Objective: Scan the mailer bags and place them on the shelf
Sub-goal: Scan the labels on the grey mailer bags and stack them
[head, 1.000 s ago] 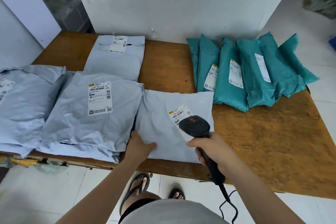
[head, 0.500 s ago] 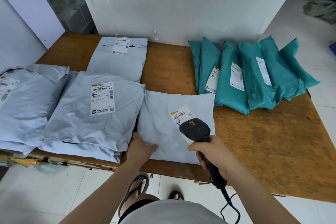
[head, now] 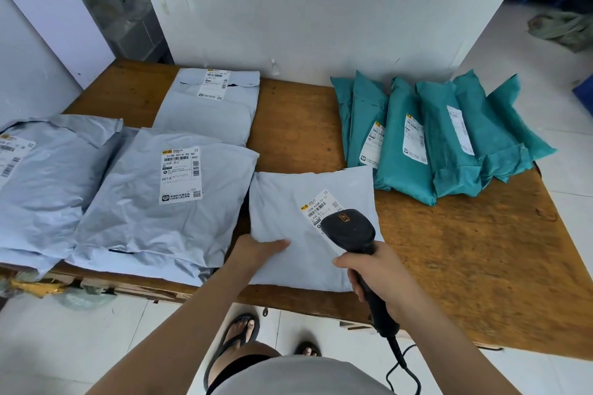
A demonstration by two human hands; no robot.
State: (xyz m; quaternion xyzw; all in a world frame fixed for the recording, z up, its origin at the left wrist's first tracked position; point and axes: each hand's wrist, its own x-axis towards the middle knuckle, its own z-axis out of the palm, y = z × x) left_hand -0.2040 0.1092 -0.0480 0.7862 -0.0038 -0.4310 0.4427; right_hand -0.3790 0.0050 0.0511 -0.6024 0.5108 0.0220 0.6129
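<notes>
Head view: right hand grips scanner aimed away at label; left hand pinches bag.

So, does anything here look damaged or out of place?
The far grey mailer shows a dark gap along its flap, as if torn or partly open. The large grey mailer has a dark slit near its front edge.

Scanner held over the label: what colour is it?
Black scanner, with a small orange patch on top; only the head view shows it.
</notes>
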